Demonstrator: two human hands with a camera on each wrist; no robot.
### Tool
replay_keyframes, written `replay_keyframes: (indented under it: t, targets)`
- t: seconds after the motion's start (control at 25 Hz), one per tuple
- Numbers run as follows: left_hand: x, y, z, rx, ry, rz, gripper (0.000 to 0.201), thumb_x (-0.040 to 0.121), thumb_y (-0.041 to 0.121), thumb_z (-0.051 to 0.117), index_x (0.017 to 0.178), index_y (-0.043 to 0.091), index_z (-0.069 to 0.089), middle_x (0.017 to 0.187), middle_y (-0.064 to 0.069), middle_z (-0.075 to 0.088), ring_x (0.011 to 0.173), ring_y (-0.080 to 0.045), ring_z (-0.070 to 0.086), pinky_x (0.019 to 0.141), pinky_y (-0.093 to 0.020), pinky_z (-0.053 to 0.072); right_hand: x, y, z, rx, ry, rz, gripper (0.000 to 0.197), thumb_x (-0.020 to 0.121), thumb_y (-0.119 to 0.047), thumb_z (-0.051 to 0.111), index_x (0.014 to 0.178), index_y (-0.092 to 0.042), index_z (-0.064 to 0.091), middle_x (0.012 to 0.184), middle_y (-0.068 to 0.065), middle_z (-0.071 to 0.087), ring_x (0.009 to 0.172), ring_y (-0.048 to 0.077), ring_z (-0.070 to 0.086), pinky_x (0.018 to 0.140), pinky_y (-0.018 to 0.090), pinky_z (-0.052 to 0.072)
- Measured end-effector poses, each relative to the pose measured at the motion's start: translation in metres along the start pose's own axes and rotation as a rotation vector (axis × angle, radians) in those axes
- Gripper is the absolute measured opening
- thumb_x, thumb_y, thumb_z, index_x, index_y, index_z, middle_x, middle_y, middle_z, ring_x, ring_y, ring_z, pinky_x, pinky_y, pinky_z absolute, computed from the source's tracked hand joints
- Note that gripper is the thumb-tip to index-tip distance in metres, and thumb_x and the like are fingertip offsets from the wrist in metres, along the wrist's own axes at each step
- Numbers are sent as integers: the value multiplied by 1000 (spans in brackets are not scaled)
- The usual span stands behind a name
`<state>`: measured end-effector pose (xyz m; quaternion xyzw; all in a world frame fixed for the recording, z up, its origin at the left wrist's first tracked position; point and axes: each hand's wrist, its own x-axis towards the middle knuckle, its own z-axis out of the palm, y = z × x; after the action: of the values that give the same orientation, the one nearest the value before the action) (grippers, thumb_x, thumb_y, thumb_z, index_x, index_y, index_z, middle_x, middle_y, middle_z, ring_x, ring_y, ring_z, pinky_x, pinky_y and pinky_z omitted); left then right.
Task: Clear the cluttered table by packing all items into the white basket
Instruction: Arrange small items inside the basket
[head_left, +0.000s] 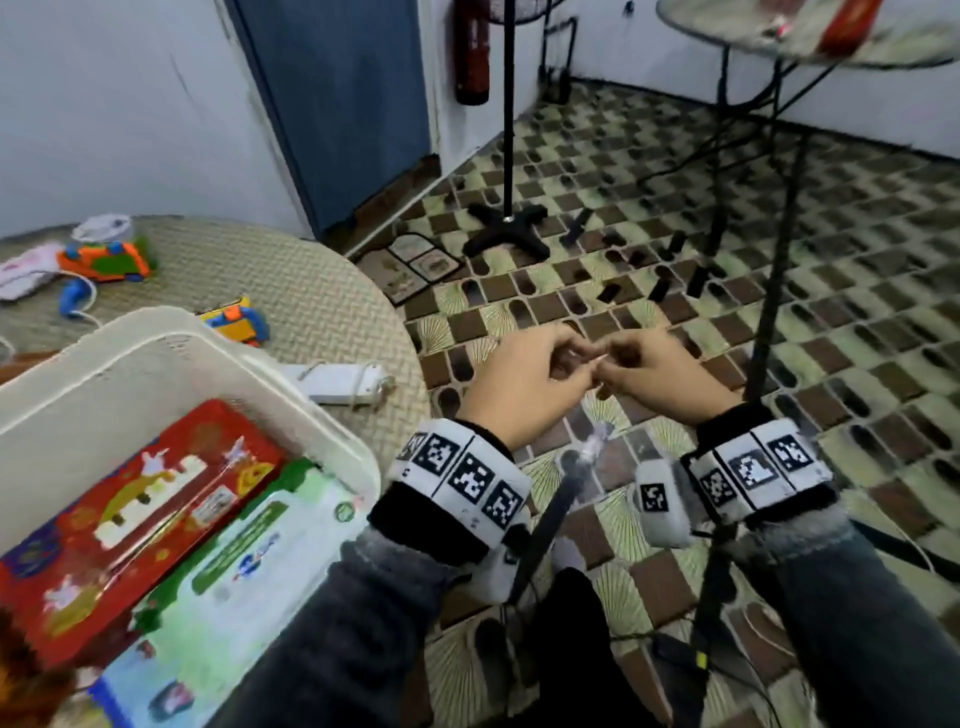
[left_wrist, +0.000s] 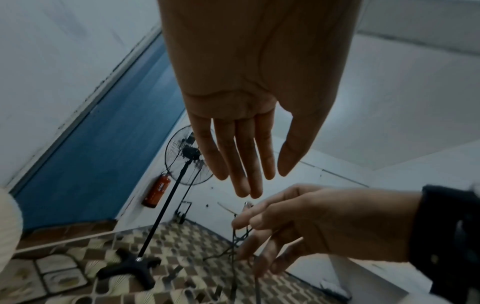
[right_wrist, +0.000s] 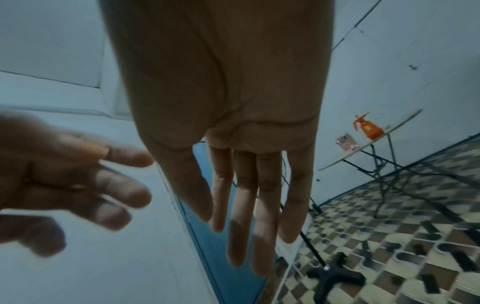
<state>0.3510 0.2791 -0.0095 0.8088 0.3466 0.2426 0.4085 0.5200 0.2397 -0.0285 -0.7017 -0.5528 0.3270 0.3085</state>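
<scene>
The basket (head_left: 291, 358) stood at the near edge of the round desk (head_left: 322, 291), partly filled: a red box (head_left: 130, 519) lay flat inside it, with a green-and-white pack (head_left: 244, 561) beside it. So some of the packing was done.

Plenty was left out on the desk, though. Just past the basket's far rim sat a small yellow and blue toy (head_left: 236, 319). To its right lay a white adapter (head_left: 337, 382) with its cord. Further back, near the wall, an orange and green toy truck (head_left: 106, 260) lay by a blue-handled cord (head_left: 72, 299) and a pale pouch (head_left: 26, 270), with a small clear tub (head_left: 104, 228) behind them. I would judge the job to have been less than half finished.

Neither hand was over the desk. The left hand (head_left: 524, 384) and right hand (head_left: 660, 379) met in front of the person, off the desk's edge, above the tiled floor (head_left: 779, 312). From the head view their fingertips seemed to pinch something small and pale between them, but the wrist views showed both hands with fingers fairly straight, so I cannot tell what either grip held, if anything.

Beyond them were a fan stand (head_left: 506, 228), a red extinguisher (head_left: 471, 52) and a second, glass table (head_left: 810, 36).
</scene>
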Motion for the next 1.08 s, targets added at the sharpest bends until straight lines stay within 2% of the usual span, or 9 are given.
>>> replay_keyframes:
  t: [0.2, 0.36, 0.4, 0.52, 0.56, 0.64, 0.76, 0.96, 1.08]
  targets:
    - [101, -58, 40, 0, -94, -175, 19, 88, 12, 58, 105, 18, 64, 93, 0, 68, 85, -12, 64, 83, -30, 54, 92, 70, -35, -9, -104, 130, 14, 90, -2, 59, 97, -14, 64, 87, 17, 68, 73, 20, 61, 67, 22, 51]
    - [184, -76, 50, 20, -39, -310, 21, 91, 13, 57, 110, 17, 63, 91, 2, 67, 84, -10, 62, 73, -16, 48, 172, 103, -70, -175, -257, 88, 15, 90, -7, 59, 94, -21, 64, 75, -9, 60, 71, 9, 59, 62, 9, 45]
    - [199, -80, 51, 12, -27, -335, 22, 91, 13, 57, 111, 18, 62, 90, 4, 65, 84, -9, 61, 72, -13, 46, 189, 108, -76, -205, -299, 78, 13, 90, -9, 59, 99, -17, 65, 75, -12, 59, 73, 8, 59, 66, 11, 47]
    - [232, -95, 50, -13, 31, -408, 22, 91, 13, 57, 111, 19, 62, 92, 4, 64, 85, -9, 60, 75, -18, 48, 237, 118, -89, -272, -379, 63, 20, 89, -13, 61, 108, -8, 66, 84, -3, 62, 85, 18, 60, 85, 35, 52]
    - [239, -101, 47, -13, 59, -435, 21, 91, 13, 58, 110, 19, 63, 92, 3, 64, 83, -9, 60, 73, -18, 48, 252, 118, -92, -284, -413, 60, 19, 89, -13, 61, 107, -7, 66, 86, -1, 63, 84, 18, 61, 86, 37, 52]
    - [249, -116, 38, -13, 103, -474, 19, 91, 13, 59, 108, 19, 64, 88, 3, 64, 78, -5, 58, 66, -9, 43, 280, 114, -93, -271, -496, 43, 18, 91, -12, 59, 107, -10, 66, 83, -4, 65, 75, 10, 60, 75, 27, 52]
    - [259, -144, 15, -34, 171, -540, 19, 90, 11, 60, 107, 19, 64, 91, 3, 65, 83, -7, 60, 71, -7, 43, 325, 104, -82, -287, -596, 5, 18, 93, -16, 57, 110, -13, 65, 90, 0, 65, 71, 4, 58, 60, 13, 44]
    - [283, -199, -43, -57, 412, -643, 19, 88, 4, 61, 105, 12, 65, 86, 4, 63, 78, -8, 58, 69, -5, 43, 427, 60, -34, -330, -726, -125, 20, 93, -15, 57, 111, -11, 65, 92, 6, 69, 75, 12, 59, 66, 20, 47]
    - [303, -227, -90, -76, 540, -694, 18, 88, 0, 59, 103, 9, 64, 83, 6, 61, 76, -4, 56, 68, -4, 43, 491, 20, 6, -308, -756, -238, 20, 93, -14, 56, 110, -10, 65, 80, -2, 62, 75, 13, 56, 58, 12, 41]
